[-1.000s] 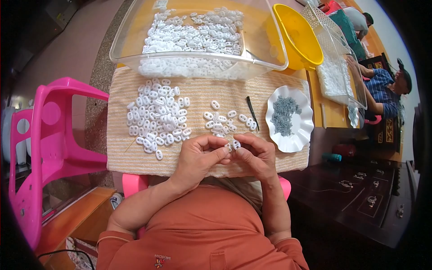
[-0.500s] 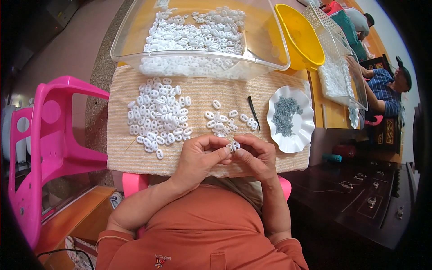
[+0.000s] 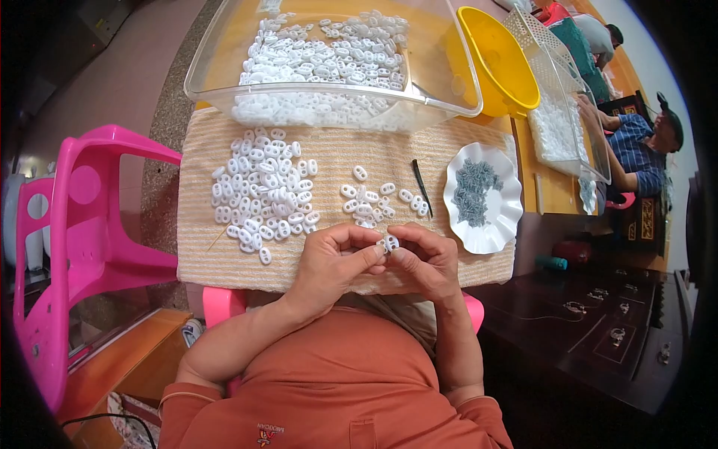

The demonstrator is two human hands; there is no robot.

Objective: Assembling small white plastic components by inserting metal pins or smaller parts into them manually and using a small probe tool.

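Close to the table's near edge my hands meet, fingertips nearly touching. My right hand (image 3: pixel 428 258) is closed in a pinch on a white oval two-holed plastic piece (image 3: pixel 393 242). Thumb and forefinger of my left hand (image 3: pixel 336 258) are pressed together against the left side of that piece; a small pale bit shows at the tips, too small to name. Just beyond my fingers lies a small group of similar white pieces (image 3: pixel 360 173). A larger pile of the white ovals (image 3: pixel 262 179) spreads to the left. Small grey parts (image 3: pixel 477 191) fill the middle of a white scalloped plate (image 3: pixel 505 217) at right.
A clear plastic bin (image 3: pixel 449 105) of white pieces stands at the far side, with a yellow basin (image 3: pixel 497 56) beside it. A thin black tool (image 3: pixel 422 187) lies left of the plate. A pink chair (image 3: pixel 97 277) is at left. Another person (image 3: pixel 643 146) sits at far right by a second bin.
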